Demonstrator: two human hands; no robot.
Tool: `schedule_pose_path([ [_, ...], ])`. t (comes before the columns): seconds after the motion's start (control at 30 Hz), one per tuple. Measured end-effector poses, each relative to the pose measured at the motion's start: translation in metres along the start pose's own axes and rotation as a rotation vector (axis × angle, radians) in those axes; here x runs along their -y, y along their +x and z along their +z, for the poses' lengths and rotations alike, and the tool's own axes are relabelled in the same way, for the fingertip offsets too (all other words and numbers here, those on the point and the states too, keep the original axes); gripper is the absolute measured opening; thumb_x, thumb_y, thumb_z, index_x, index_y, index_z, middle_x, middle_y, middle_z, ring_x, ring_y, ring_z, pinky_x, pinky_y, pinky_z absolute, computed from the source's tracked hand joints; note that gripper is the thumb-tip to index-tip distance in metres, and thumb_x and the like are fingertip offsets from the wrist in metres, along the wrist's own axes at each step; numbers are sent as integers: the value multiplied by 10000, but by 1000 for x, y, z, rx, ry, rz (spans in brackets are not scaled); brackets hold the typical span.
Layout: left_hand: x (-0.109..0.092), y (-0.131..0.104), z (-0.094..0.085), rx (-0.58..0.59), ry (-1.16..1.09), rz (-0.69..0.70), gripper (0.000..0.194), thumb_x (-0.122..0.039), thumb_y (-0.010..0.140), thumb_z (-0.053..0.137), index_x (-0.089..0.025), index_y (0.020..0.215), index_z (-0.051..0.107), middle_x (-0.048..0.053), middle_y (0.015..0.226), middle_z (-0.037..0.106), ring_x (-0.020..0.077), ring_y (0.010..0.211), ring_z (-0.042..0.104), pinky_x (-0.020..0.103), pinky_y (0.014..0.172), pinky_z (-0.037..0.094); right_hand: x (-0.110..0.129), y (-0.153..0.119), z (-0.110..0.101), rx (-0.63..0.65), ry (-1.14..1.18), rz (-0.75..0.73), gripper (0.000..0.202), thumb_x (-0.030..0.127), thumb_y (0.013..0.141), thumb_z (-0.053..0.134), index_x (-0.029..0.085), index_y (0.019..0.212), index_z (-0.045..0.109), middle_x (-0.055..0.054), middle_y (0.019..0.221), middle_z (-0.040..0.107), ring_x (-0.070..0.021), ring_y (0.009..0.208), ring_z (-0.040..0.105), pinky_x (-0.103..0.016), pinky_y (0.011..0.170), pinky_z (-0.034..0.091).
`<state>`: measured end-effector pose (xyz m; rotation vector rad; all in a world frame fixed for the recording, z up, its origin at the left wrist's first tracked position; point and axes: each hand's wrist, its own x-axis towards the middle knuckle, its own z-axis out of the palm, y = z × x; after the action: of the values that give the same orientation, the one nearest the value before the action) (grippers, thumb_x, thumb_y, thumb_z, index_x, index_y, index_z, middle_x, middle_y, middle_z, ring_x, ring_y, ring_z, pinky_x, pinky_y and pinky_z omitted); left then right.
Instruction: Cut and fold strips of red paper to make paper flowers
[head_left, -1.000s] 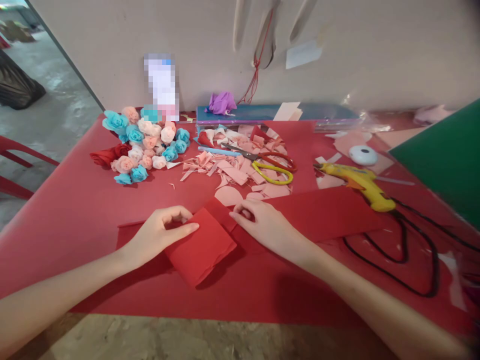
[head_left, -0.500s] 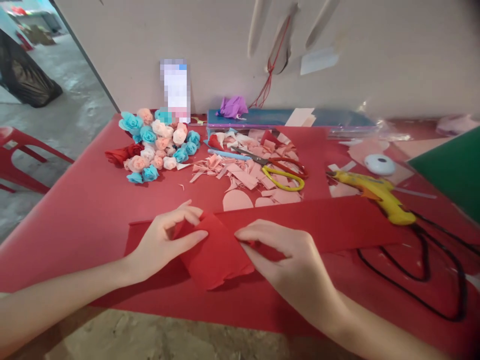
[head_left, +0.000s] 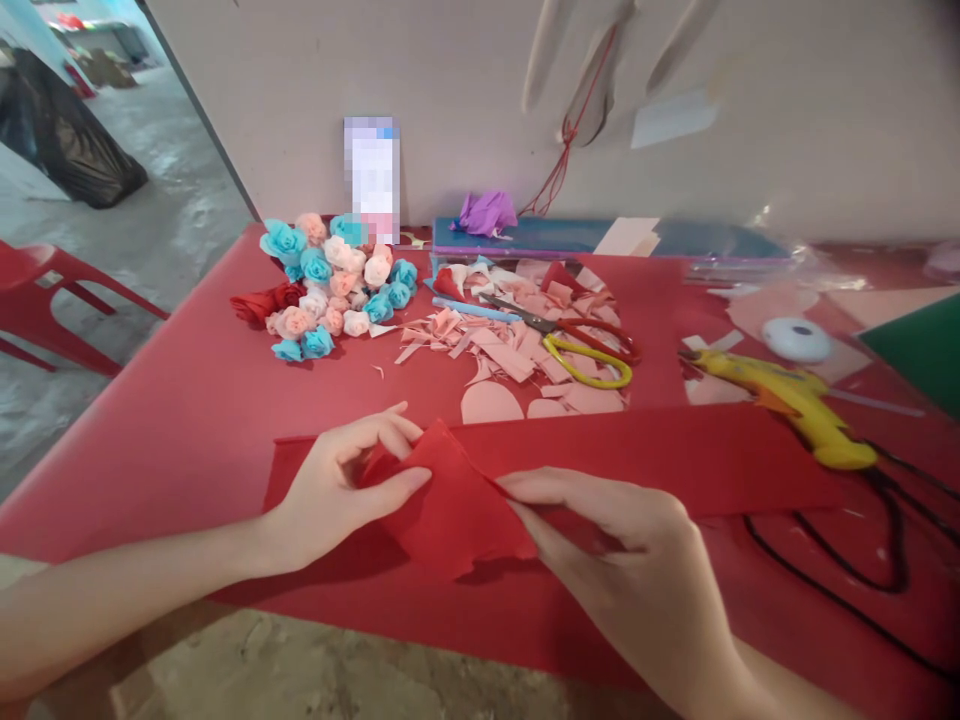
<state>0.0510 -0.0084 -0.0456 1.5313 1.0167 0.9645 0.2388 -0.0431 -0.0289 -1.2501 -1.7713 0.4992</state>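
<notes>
Near the front edge of the bench (head_left: 202,410), your left hand (head_left: 341,495) is gripping the left side of the red paper (head_left: 461,515), while your right hand (head_left: 634,555) is pinching its right edge between thumb and fingers. Roses (head_left: 330,285) (mostly blue, pink and white) are crowding the back left corner.

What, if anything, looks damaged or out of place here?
The red paper held in the left hand and right hand has a ragged lower edge, possibly torn. Beyond it, pink paper scraps lie strewn around and under the scissors, looking untidy.
</notes>
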Motion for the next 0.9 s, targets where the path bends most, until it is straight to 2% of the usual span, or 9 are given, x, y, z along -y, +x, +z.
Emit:
schedule_pose_path([
  [0.23, 0, -1, -1, -20, 65, 112, 201, -118, 696, 601, -183, 577, 452, -51, 667, 561, 81, 661, 547, 374, 1020, 379, 4, 0, -5, 92, 79, 68, 138, 165, 762, 525, 225, 743, 648, 19, 691, 709, -125, 595, 664, -177, 557, 544],
  [0.33, -2, -2, -1, -10, 82, 142, 200, -105, 698, 593, -184, 580, 453, -53, 664, 570, 85, 661, 558, 388, 1010, 389, 3, -2, -7, 117, 159, 81, 181, 250, 823, 477, 226, 873, 649, -2, 800, 713, -129, 691, 670, -188, 596, 544],
  [0.43, -4, -3, -1, 20, 106, 167, 198, -100, 711, 573, -186, 578, 454, -45, 664, 593, 94, 651, 568, 414, 993, 400, 4, -4, -5, 149, 179, 75, 195, 326, 796, 538, 214, 921, 639, -25, 859, 711, -146, 713, 671, -209, 607, 550],
  [0.5, -6, -5, 0, 34, 122, 187, 205, -92, 715, 563, -187, 574, 448, -43, 665, 600, 93, 645, 570, 409, 979, 413, 5, -6, -2, 146, 140, 70, 188, 297, 748, 606, 204, 908, 634, -25, 837, 712, -144, 681, 669, -201, 597, 549],
  [0.6, -6, -6, 0, 45, 138, 207, 205, -81, 714, 567, -185, 584, 447, -46, 679, 597, 84, 648, 571, 389, 980, 413, 7, -11, 3, 94, 71, 40, 72, 201, 756, 587, 213, 811, 633, 0, 755, 708, -126, 651, 666, -163, 579, 533],
  [0.7, -6, -7, 0, 50, 134, 205, 198, -85, 718, 575, -184, 599, 451, -41, 694, 592, 85, 662, 572, 397, 975, 415, 7, -14, 5, 77, 42, 9, 150, 138, 791, 523, 222, 711, 617, 18, 698, 700, -111, 624, 661, -134, 536, 509],
  [0.9, -5, -7, 1, 46, 122, 204, 211, -72, 709, 581, -180, 588, 447, -28, 710, 600, 92, 665, 579, 396, 944, 442, 9, -12, 5, 78, 63, 21, 172, 129, 801, 499, 222, 705, 609, 28, 670, 691, -104, 587, 651, -133, 522, 502],
])
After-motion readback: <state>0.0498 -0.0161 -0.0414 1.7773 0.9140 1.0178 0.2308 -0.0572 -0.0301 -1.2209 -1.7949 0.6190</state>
